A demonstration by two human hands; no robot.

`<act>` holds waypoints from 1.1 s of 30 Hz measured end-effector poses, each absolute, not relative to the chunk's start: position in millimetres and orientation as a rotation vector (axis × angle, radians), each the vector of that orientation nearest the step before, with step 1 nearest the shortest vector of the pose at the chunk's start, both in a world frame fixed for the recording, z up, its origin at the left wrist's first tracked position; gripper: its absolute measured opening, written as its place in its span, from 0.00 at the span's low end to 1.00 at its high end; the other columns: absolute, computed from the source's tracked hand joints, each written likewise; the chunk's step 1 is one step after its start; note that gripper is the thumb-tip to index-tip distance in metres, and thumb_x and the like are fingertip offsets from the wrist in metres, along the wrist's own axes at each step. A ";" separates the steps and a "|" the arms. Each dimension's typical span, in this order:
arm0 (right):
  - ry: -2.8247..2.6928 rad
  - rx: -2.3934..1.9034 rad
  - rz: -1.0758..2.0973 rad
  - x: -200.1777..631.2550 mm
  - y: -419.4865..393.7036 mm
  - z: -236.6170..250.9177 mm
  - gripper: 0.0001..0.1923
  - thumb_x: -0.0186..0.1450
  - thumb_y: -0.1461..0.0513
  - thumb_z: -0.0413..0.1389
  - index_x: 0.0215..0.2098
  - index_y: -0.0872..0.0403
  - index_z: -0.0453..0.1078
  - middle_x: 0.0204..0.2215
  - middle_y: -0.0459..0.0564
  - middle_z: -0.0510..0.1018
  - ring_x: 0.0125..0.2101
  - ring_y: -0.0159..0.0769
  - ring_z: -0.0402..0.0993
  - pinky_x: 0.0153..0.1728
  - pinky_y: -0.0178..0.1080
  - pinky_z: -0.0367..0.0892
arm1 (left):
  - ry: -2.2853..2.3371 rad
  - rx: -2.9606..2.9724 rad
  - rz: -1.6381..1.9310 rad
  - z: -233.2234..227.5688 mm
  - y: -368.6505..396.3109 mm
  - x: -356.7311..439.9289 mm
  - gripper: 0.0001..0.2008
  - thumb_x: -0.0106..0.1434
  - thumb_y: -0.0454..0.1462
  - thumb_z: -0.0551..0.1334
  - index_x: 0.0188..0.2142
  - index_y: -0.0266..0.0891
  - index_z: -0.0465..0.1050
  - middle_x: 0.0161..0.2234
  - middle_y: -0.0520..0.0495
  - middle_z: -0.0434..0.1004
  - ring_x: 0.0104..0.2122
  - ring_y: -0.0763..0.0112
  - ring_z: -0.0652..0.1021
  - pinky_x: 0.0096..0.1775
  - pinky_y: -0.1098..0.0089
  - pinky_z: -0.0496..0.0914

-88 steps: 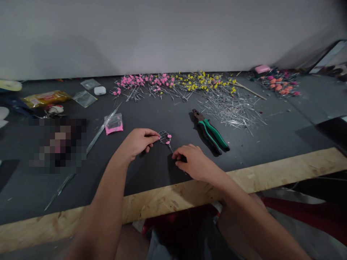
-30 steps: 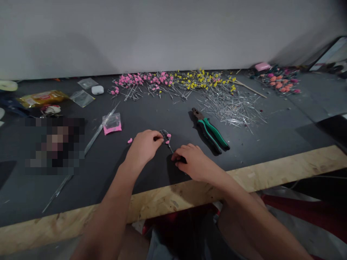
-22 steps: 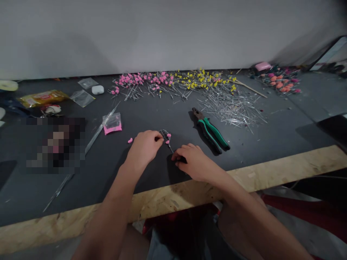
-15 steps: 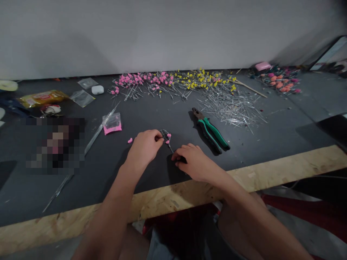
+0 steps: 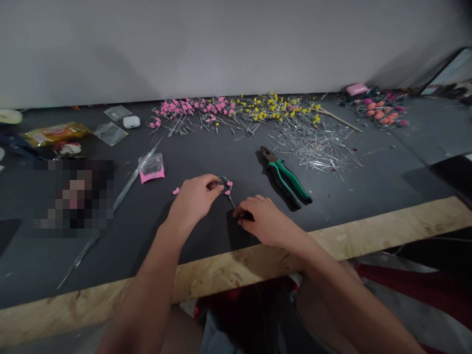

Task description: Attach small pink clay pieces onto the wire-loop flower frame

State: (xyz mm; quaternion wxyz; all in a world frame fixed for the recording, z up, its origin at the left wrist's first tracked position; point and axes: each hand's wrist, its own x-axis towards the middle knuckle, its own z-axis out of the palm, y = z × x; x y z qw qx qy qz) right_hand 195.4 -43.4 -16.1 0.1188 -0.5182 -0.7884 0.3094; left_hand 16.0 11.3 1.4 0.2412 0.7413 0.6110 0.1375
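At the centre of the frame we see the left hand with fingertips pinched on the rim of a small wire mesh piece carrying pink beads, which lies on the dark mat. The right hand is curled, thumb and fingers closed on the piece's thin wire stem just below and right of the mesh. A loose pink bead lies just left of the left hand. Left of centre, a small clear bag holds pink beads. Green-handled pliers lie right of the hands.
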 end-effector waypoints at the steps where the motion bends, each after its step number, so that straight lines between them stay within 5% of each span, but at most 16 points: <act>1: -2.291 -1.516 0.909 195.2 -43.3 -16.0 0.08 0.59 0.67 0.54 0.36 0.54 0.72 0.35 0.47 0.77 0.39 0.38 0.66 0.41 0.40 0.57 | 1.678 1.956 0.416 2.0 11.7 13.7 0.12 0.60 0.42 0.56 0.39 0.41 0.75 0.33 0.47 0.79 0.28 0.67 0.77 0.32 0.69 0.68; 8: -2.184 -1.595 0.939 191.4 -42.6 -14.5 0.08 0.59 0.67 0.54 0.34 0.52 0.73 0.34 0.46 0.79 0.37 0.37 0.68 0.39 0.39 0.58 | 1.804 1.692 0.528 0.8 13.5 -18.1 0.14 0.60 0.42 0.54 0.41 0.41 0.73 0.32 0.49 0.78 0.25 0.71 0.76 0.28 0.71 0.69; 20: -1.927 -1.591 1.123 195.3 -33.8 -18.7 0.07 0.60 0.64 0.53 0.36 0.52 0.71 0.30 0.46 0.77 0.27 0.30 0.67 0.27 0.33 0.58 | 1.896 2.159 0.247 -14.3 8.0 -62.3 0.22 0.58 0.37 0.53 0.51 0.35 0.70 0.46 0.38 0.73 0.47 0.55 0.71 0.50 0.58 0.65; 25: -2.140 -1.380 1.312 218.8 -31.9 -7.1 0.15 0.58 0.67 0.54 0.44 0.53 0.71 0.33 0.47 0.76 0.31 0.31 0.68 0.32 0.34 0.62 | 1.906 2.148 0.223 -18.1 9.4 -65.0 0.19 0.61 0.39 0.51 0.47 0.38 0.73 0.46 0.38 0.73 0.43 0.57 0.74 0.46 0.60 0.68; 33: -2.386 -1.212 1.172 218.7 -31.8 -9.1 0.17 0.59 0.66 0.58 0.47 0.53 0.71 0.38 0.50 0.76 0.41 0.36 0.67 0.43 0.38 0.61 | 1.940 2.018 0.186 -6.7 3.2 -55.4 0.14 0.60 0.40 0.54 0.40 0.39 0.75 0.38 0.41 0.78 0.36 0.60 0.76 0.39 0.63 0.68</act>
